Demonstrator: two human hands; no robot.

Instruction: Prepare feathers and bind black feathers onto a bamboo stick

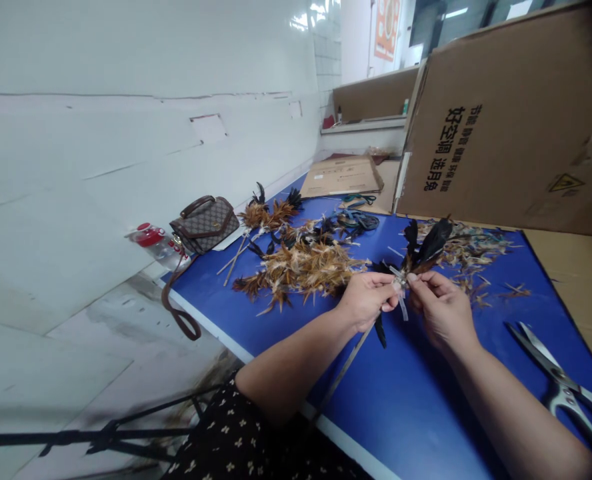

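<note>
My left hand (pixel 369 299) is closed around a thin stick (pixel 346 367), which slants down toward the table's front edge. At the stick's upper end, black feathers (pixel 432 241) fan out beyond my fingers. My right hand (pixel 442 308) pinches at the base of those feathers, close to my left fingertips. A strip of clear tape (pixel 403 308) dangles between the two hands. Left of them lies a heap of brown feathers (pixel 306 267). Behind my right hand spreads a pile of mixed small feathers (pixel 476 250).
Scissors (pixel 559 380) lie open at the table's right. A handbag (pixel 209 227) and a red-capped bottle (pixel 157 243) stand along the left wall. Finished-looking feather sticks (pixel 271 213), dark cords (pixel 359 219) and flattened cardboard (pixel 343 177) sit farther back. A large carton (pixel 511 127) rises behind the right side.
</note>
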